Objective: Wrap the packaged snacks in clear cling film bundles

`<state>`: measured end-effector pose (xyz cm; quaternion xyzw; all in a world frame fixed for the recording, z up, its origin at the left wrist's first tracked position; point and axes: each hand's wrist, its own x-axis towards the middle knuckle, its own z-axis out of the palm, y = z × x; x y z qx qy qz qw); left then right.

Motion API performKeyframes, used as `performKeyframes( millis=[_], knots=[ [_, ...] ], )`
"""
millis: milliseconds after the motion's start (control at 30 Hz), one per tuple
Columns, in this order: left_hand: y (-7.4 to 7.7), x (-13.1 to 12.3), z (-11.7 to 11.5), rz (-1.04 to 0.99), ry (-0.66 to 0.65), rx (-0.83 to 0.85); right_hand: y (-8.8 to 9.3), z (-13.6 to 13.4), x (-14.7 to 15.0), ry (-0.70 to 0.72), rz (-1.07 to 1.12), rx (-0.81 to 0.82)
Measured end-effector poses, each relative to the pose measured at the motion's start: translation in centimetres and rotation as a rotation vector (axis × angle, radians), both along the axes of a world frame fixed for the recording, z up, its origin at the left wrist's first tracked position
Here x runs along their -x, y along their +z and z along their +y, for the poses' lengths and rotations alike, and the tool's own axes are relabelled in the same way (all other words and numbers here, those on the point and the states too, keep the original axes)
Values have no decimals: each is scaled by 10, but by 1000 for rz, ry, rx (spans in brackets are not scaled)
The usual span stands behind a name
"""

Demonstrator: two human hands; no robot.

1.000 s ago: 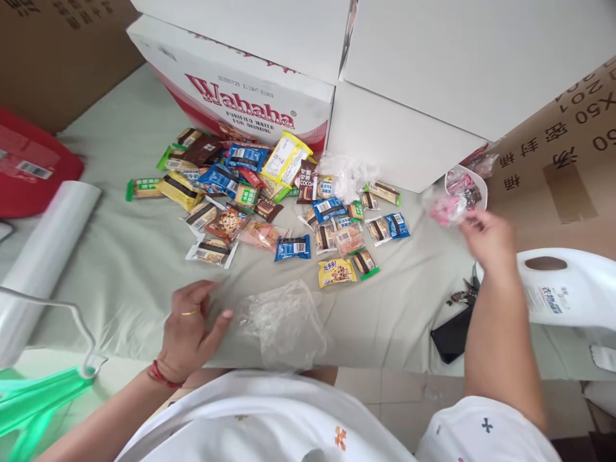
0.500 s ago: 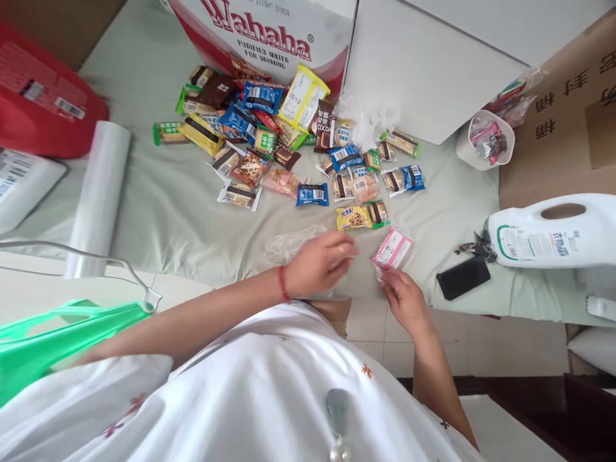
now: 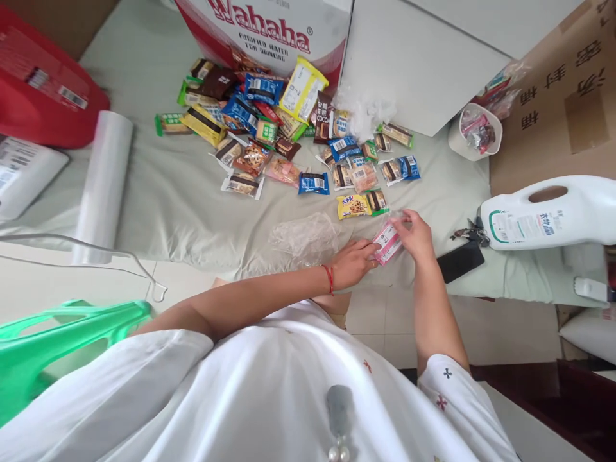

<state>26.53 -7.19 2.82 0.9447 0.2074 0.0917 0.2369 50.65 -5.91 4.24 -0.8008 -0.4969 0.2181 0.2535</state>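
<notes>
1. The pink packet is at the near edge of the worktop, between the person's two hands and touched by both.
2. The right hand has its grip clamped on the packet, thumb and fingers together at the upper end of its clear wrapping.
3. The left hand, with a red bracelet at the wrist, has its fingertips on the packet's left side; whether this grip is closed around it, I cannot tell.
4. Just left of the packet, near the left hand, a crumpled clear bag lies flat.
5. Beyond the packet, a yellow cookie packet touches a green-edged packet.
6. Farther back, a blue packet lies in front of the heap of snacks, which leans towards a printed carton.
7. To the right are a black phone, keys and a white jug; behind them stands a white cup holding wrapped items.
</notes>
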Motion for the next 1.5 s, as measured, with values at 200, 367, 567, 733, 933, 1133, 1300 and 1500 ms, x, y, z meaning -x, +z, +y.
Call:
performKeyframes(
  millis=[200,367,567,733,933,1133,1300,1500],
  knots=[
    [1,21,-4,42,80,-79,20,28,3,75,487,-58],
    [-2,24,5,-41,248,-141,70,-21,-17,234,636,-362],
    [-6,26,31,-35,191,-170,63,-86,-28,529,505,36],
    [-14,46,33,-161,20,3,22,-118,-10,525,479,189],
    [1,64,-4,-377,218,-73,18,-136,10,527,350,70],
    [-28,45,-31,-294,128,29,26,-153,22,627,206,51],
    [-31,41,-19,-363,341,91,28,-167,26,756,99,-13],
    [-9,32,16,-174,284,111,19,-182,18,396,273,-18]
  ],
)
